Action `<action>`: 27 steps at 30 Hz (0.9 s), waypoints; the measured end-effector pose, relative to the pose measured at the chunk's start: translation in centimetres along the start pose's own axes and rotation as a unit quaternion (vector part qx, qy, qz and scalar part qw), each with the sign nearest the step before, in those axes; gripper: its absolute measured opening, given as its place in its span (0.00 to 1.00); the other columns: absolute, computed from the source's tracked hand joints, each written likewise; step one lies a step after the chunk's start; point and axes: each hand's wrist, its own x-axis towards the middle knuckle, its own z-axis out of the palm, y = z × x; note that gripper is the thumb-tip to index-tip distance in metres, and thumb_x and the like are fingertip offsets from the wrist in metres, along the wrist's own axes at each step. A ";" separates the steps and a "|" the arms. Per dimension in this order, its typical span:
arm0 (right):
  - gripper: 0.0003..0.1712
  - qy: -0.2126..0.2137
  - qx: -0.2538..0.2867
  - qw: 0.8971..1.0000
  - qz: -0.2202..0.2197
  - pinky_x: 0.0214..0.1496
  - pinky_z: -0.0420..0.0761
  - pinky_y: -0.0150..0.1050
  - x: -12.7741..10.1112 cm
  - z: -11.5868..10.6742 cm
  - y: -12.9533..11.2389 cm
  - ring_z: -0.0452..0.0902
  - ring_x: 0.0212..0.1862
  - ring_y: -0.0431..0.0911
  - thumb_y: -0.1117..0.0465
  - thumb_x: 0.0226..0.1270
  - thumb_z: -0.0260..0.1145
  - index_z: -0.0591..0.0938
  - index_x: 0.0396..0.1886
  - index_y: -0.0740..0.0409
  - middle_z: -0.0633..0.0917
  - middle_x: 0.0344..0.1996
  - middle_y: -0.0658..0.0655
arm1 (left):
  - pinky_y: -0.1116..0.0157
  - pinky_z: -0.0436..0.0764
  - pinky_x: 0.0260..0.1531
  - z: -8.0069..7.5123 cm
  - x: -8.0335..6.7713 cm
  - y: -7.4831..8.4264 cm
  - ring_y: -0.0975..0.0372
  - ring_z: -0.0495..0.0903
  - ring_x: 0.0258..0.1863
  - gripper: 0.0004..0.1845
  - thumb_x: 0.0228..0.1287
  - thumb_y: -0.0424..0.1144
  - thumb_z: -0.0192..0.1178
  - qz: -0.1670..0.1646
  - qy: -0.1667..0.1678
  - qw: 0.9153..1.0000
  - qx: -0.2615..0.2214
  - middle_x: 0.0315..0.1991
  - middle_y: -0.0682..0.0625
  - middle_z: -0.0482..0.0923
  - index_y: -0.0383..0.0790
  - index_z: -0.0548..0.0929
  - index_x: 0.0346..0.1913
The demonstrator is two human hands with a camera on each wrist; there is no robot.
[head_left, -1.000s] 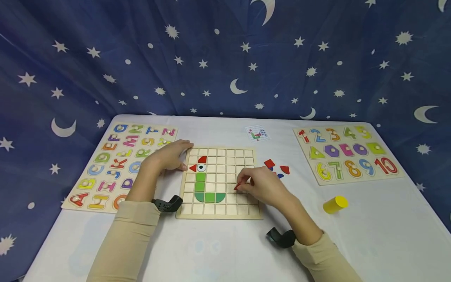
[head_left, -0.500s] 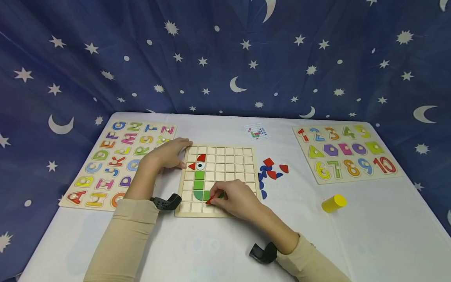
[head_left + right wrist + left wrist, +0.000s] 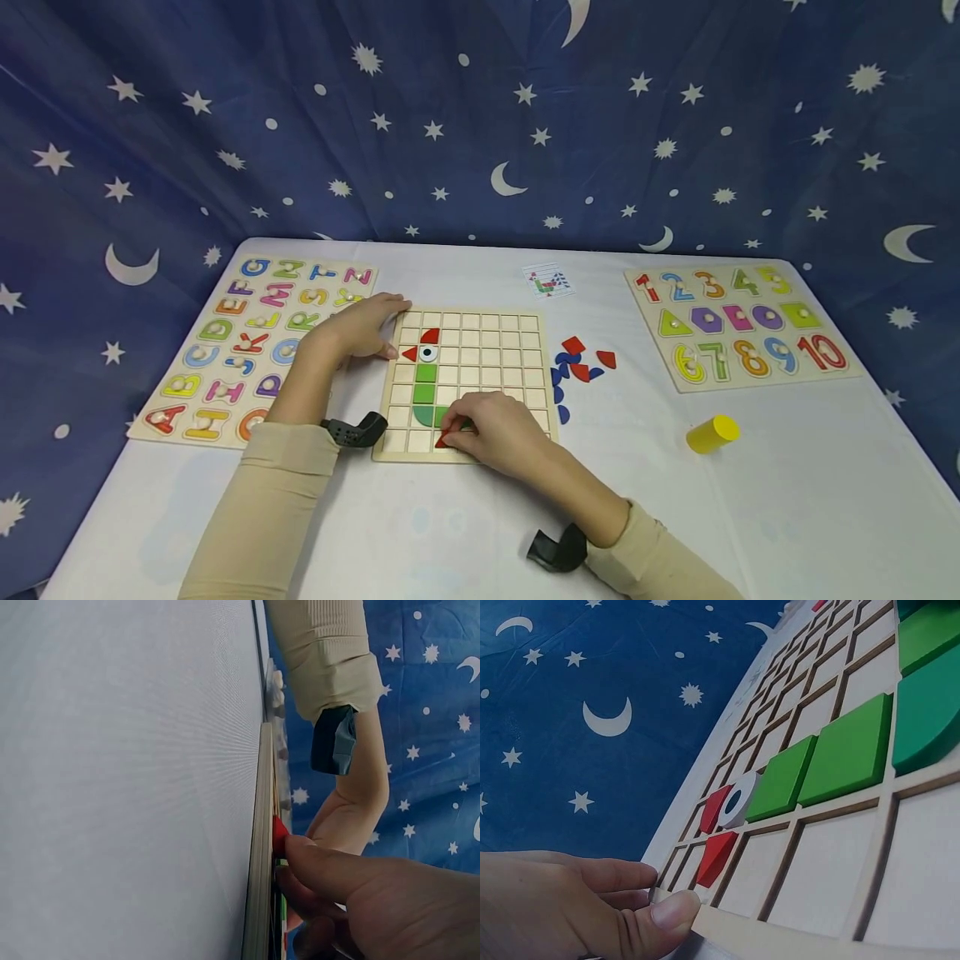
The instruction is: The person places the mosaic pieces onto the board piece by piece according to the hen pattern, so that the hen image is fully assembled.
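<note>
My left hand (image 3: 358, 329) grips the far left corner of the wooden grid board (image 3: 471, 457); in the left wrist view the thumb (image 3: 676, 909) lies along one edge and the fingers along the other. Between thumb and fingertips my right hand (image 3: 498, 429) pinches a small red triangle piece (image 3: 441, 441), low over the grid's near row, just below a green square (image 3: 440, 412). Two more green squares (image 3: 425, 383), a green quarter-round piece (image 3: 423, 415), a white eye piece (image 3: 427, 353), a red triangle (image 3: 409, 355) and a red quarter-round (image 3: 430, 336) sit in cells. My right hand hides cells behind it.
Loose red (image 3: 573, 344) and blue pieces (image 3: 564, 413) lie right of the board. A picture card (image 3: 548, 281) is behind it. Alphabet board (image 3: 247, 342) stands left, number board (image 3: 738, 329) right, and a yellow cylinder (image 3: 712, 434) near the latter.
My right hand has carried the red triangle leftward and nearer across the board, then lowered it slightly to the near row. My left hand has stayed at its corner.
</note>
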 end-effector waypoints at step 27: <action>0.12 0.003 -0.093 0.996 -0.011 0.20 0.63 0.27 -0.4 -0.2 -0.3 0.67 0.23 0.31 0.40 0.52 0.71 0.87 0.32 0.37 0.81 0.31 0.37 | 0.44 0.52 0.72 -0.1 -0.1 0.3 0.45 0.49 0.74 0.44 0.53 0.38 0.69 -0.010 0.000 1.000 -0.006 0.75 0.41 0.50 0.41 0.60 0.72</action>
